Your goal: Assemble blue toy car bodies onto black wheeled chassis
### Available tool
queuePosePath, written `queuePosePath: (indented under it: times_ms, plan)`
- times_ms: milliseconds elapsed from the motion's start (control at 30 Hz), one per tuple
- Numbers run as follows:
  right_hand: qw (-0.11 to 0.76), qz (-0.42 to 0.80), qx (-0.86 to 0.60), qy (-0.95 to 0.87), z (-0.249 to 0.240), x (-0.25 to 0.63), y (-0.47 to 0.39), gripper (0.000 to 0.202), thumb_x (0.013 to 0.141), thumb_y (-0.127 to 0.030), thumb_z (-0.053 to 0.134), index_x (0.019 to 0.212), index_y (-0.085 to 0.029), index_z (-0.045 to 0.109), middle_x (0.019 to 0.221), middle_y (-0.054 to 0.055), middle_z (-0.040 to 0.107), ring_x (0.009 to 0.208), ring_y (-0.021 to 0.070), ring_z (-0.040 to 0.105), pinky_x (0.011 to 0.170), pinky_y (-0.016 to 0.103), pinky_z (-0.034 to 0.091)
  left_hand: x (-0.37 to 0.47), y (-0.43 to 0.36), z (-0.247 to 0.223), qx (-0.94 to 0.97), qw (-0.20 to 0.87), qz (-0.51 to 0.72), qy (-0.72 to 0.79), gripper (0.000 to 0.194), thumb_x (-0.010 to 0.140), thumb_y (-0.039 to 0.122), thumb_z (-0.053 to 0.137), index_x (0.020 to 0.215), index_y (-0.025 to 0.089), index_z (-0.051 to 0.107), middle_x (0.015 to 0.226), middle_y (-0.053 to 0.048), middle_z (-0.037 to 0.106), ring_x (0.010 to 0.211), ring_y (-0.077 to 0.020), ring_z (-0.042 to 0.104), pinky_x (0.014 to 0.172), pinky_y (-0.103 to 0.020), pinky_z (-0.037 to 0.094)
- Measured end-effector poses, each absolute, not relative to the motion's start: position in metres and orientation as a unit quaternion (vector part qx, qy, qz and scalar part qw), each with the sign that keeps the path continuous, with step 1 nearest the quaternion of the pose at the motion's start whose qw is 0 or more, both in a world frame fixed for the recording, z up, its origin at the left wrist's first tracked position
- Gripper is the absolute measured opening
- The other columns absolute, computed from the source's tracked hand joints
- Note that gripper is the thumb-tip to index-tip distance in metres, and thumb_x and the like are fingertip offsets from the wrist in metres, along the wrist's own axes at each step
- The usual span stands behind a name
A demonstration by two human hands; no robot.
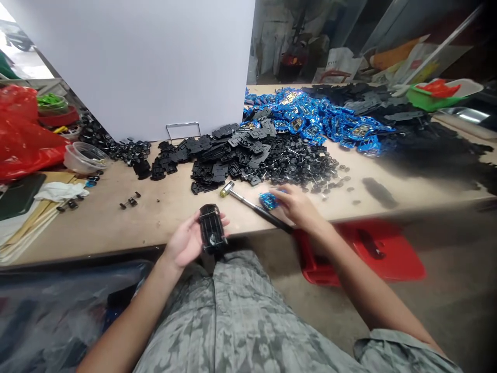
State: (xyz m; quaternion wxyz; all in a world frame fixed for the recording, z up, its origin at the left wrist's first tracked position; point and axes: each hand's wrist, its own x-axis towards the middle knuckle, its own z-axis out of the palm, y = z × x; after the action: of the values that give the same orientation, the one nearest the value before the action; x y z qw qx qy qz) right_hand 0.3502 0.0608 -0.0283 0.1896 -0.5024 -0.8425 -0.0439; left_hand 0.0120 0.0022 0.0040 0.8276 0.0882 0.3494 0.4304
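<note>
Over the table's front edge, my left hand (185, 242) holds a black plastic toy car chassis (212, 228), its ribbed side facing up and a thin metal axle across the far end. My right hand (297, 204) has its fingers closed on a shiny blue plastic part (268, 200), just above the tabletop. Between the hands a small hammer (248, 201) lies slanted, its dark handle reaching toward my right wrist. Beyond it are a heap of black chassis pieces (212, 168) and a pile of wheels on metal axles (298, 163).
Many blue parts (310, 116) are heaped at the back, with dark pieces (423, 150) to their right. A white panel (155, 62) stands upright behind. Plastic tubs (85, 158) and a red bag (27, 134) sit left. A red stool (392, 254) is below the table.
</note>
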Motion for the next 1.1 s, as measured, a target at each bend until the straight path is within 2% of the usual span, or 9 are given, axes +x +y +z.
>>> queuePosePath:
  times_ms: [67, 133, 333, 500, 567, 733, 933, 1000, 1100]
  plan:
    - [0.211, -0.075, -0.519, -0.825, -0.03, 0.338, 0.049, 0.031, 0.101, -0.035, 0.056, 0.122, -0.019, 0.071, 0.111, 0.015, 0.067, 0.099, 0.0276, 0.059, 0.086, 0.04, 0.053, 0.013, 0.004, 0.0, 0.083, 0.836, 0.423, 0.341, 0.05, 0.106, 0.032, 0.039, 0.142, 0.001, 0.055, 0.125, -0.025, 0.073, 0.119, -0.0365, 0.07, 0.106, -0.06, 0.053]
    - [0.209, -0.1, -0.536, -0.812, -0.03, 0.325, 0.039, 0.03, 0.099, -0.04, 0.059, 0.114, -0.019, 0.073, 0.107, 0.014, 0.065, 0.096, 0.0272, 0.058, 0.082, 0.038, 0.053, 0.015, 0.006, -0.003, 0.083, 0.844, 0.414, 0.33, 0.049, 0.106, 0.034, 0.039, 0.138, 0.003, 0.058, 0.125, -0.024, 0.073, 0.118, -0.0365, 0.071, 0.106, -0.06, 0.053]
    - [0.172, -0.139, -0.515, -0.828, -0.03, 0.321, 0.029, 0.018, 0.097, -0.025, 0.058, 0.101, -0.017, 0.074, 0.101, 0.012, 0.063, 0.09, 0.0245, 0.058, 0.074, 0.033, 0.05, 0.018, 0.007, -0.008, 0.091, 0.848, 0.417, 0.315, 0.047, 0.106, 0.034, 0.04, 0.129, 0.001, 0.063, 0.124, -0.025, 0.073, 0.12, -0.0351, 0.07, 0.107, -0.054, 0.052]
    - [0.247, -0.201, -0.471, -0.823, -0.028, 0.328, 0.022, 0.016, 0.096, -0.015, 0.057, 0.086, -0.018, 0.07, 0.083, 0.007, 0.064, 0.075, 0.0199, 0.058, 0.065, 0.031, 0.05, 0.016, 0.005, -0.013, 0.084, 0.854, 0.415, 0.303, 0.051, 0.107, 0.035, 0.037, 0.136, 0.0, 0.059, 0.125, -0.027, 0.072, 0.121, -0.0344, 0.07, 0.112, -0.053, 0.048]
    - [0.32, -0.214, -0.445, -0.808, -0.019, 0.325, 0.012, 0.01, 0.093, -0.011, 0.063, 0.095, -0.017, 0.07, 0.084, 0.006, 0.066, 0.076, 0.019, 0.062, 0.069, 0.031, 0.054, 0.016, 0.005, -0.015, 0.082, 0.86, 0.412, 0.291, 0.053, 0.107, 0.036, 0.038, 0.139, -0.001, 0.057, 0.126, -0.028, 0.071, 0.122, -0.035, 0.069, 0.112, -0.052, 0.046]
    - [0.456, -0.141, -0.326, -0.816, 0.01, 0.292, -0.023, 0.037, 0.081, -0.001, 0.077, 0.115, -0.017, 0.071, 0.093, 0.005, 0.071, 0.081, 0.0165, 0.069, 0.096, 0.047, 0.063, 0.019, 0.007, -0.017, 0.076, 0.874, 0.406, 0.256, 0.053, 0.106, 0.039, 0.038, 0.139, 0.002, 0.059, 0.125, -0.026, 0.072, 0.119, -0.0338, 0.07, 0.11, -0.051, 0.047]
    - [0.375, -0.091, -0.193, -0.902, 0.011, 0.252, -0.039, 0.024, 0.084, -0.001, 0.074, 0.108, -0.007, 0.074, 0.092, 0.008, 0.074, 0.089, 0.0194, 0.073, 0.109, 0.056, 0.057, 0.025, 0.01, -0.02, 0.061, 0.862, 0.411, 0.291, 0.035, 0.105, 0.029, 0.045, 0.107, 0.009, 0.074, 0.092, -0.011, 0.08, 0.082, -0.0192, 0.076, 0.096, -0.034, 0.054]
    - [0.366, -0.099, -0.167, -0.91, 0.008, 0.245, -0.036, 0.021, 0.085, -0.001, 0.074, 0.105, -0.007, 0.074, 0.09, 0.007, 0.075, 0.087, 0.0183, 0.073, 0.109, 0.055, 0.057, 0.026, 0.009, -0.021, 0.057, 0.862, 0.409, 0.293, 0.034, 0.104, 0.03, 0.047, 0.11, 0.01, 0.074, 0.094, -0.01, 0.08, 0.084, -0.0196, 0.076, 0.098, -0.034, 0.053]
    - [0.357, -0.099, -0.152, -0.916, 0.005, 0.239, -0.031, 0.018, 0.087, -0.002, 0.071, 0.103, -0.011, 0.074, 0.088, 0.005, 0.076, 0.084, 0.0166, 0.074, 0.107, 0.054, 0.059, 0.025, 0.009, -0.02, 0.07, 0.877, 0.392, 0.271, 0.041, 0.104, 0.035, 0.045, 0.124, 0.009, 0.07, 0.112, -0.015, 0.079, 0.106, -0.0264, 0.074, 0.108, -0.041, 0.048]
